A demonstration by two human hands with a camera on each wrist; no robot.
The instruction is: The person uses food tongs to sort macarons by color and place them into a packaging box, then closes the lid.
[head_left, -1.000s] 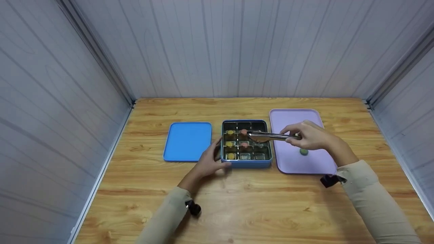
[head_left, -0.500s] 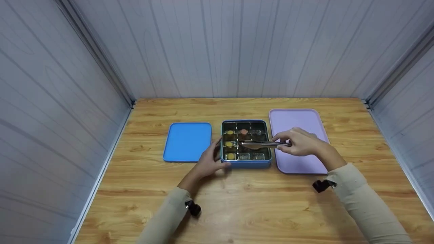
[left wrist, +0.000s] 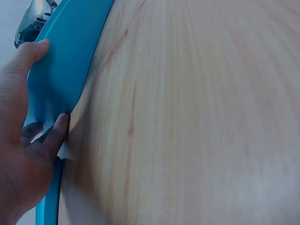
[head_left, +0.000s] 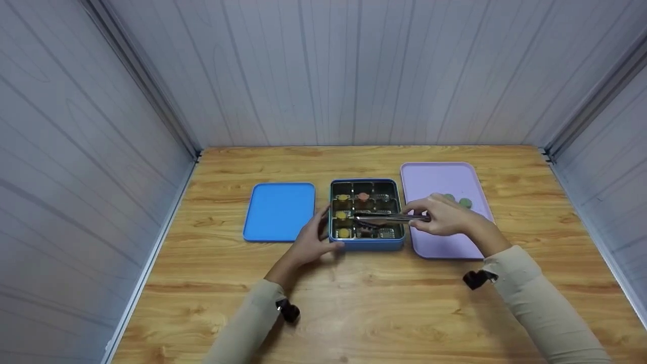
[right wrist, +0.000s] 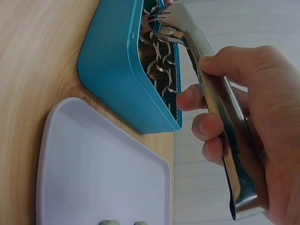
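Your right hand [head_left: 445, 218] grips metal tongs [head_left: 389, 217] inside the blue tin [head_left: 367, 244]; your left hand [head_left: 313, 240] clasps its corner. Two green pieces [head_left: 457, 200] sit on the lilac tray [head_left: 434, 177] (several remain in the tin).

A: blue tin [head_left: 367, 244] sitting open on the wood, flat, divided into small shiny compartments; left column filled with yellow pieces [head_left: 343, 215]; one pink piece [head_left: 363, 196] in the far middle cell; gripped at the near-left corner by the left hand [head_left: 309, 245]

B: yep; metal tongs [head_left: 389, 217] pinched in the right hand [head_left: 441, 220], lying nearly level across the tin, toothed tips [right wrist: 157, 21] down in a middle cell; can't tell if anything's caught between them
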